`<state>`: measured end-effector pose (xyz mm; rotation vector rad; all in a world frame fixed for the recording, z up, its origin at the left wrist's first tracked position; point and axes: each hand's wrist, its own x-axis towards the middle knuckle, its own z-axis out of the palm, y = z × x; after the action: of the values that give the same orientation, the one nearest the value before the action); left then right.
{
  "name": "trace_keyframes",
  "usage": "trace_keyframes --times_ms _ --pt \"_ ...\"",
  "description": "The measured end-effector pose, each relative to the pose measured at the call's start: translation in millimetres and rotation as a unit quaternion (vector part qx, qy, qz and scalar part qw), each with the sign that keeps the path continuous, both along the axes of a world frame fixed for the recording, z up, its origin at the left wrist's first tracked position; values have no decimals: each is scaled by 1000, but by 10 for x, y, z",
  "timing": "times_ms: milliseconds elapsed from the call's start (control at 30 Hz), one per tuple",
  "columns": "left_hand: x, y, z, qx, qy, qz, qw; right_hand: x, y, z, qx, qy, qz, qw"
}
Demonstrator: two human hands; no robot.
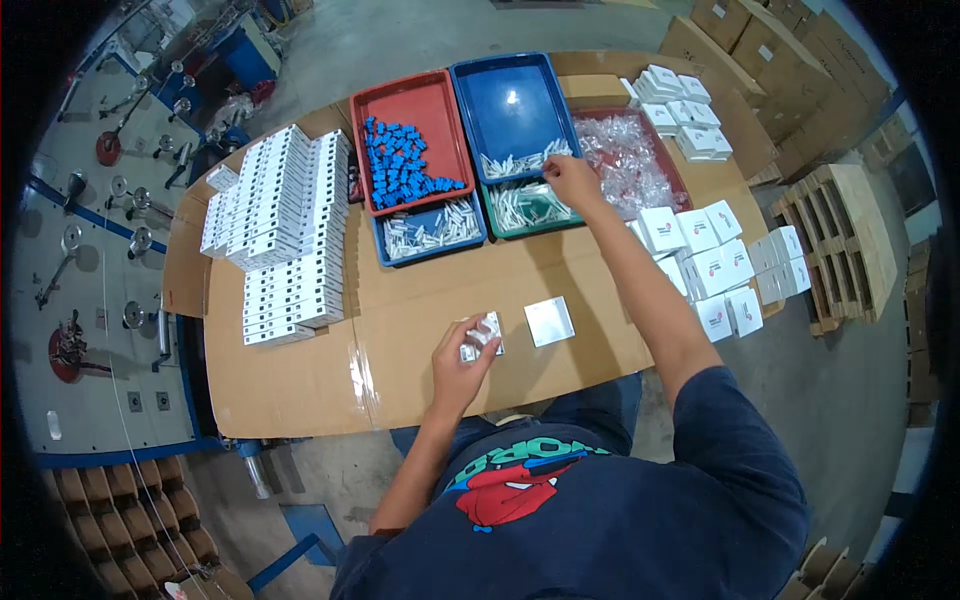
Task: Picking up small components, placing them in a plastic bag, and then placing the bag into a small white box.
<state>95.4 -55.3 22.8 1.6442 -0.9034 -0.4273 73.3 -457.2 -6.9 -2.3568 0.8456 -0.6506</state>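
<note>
**Two hands at the packing table**

From my screen I saw the left hand [462,362] resting on a small clear packet [483,335] on the cardboard table [300,380], fingers curled loosely over it. A small white box [549,321] lay just beside it, at 3 o'clock. The right hand [572,180] reached far, toward 12 o'clock, into the blue tray [510,100] of white parts [520,162] (fingers bent down; I could not tell whether they had pinched anything).

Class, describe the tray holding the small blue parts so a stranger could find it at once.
Start at the cardboard-covered table and look to its far side, where trays sit together. The red tray is the leftmost one, and the only one heaped with small blue parts.
</note>
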Motion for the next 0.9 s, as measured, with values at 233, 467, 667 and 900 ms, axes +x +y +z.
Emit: trace_keyframes --times_ms 233,467,667,900 --pt "4 188 -57 29 0 7 1000 562 -337 -295 -149 157 -74 973" --pt "35 203 -67 27 -13 11 999 697 -427 -319 -110 180 -123 970" --pt "34 158 -31 25 -6 16 1000 381 -485 -183 -117 109 -149 976" --pt "129 -103 111 -26 -78 46 996 -362 4 91 75 -147 -38 986"
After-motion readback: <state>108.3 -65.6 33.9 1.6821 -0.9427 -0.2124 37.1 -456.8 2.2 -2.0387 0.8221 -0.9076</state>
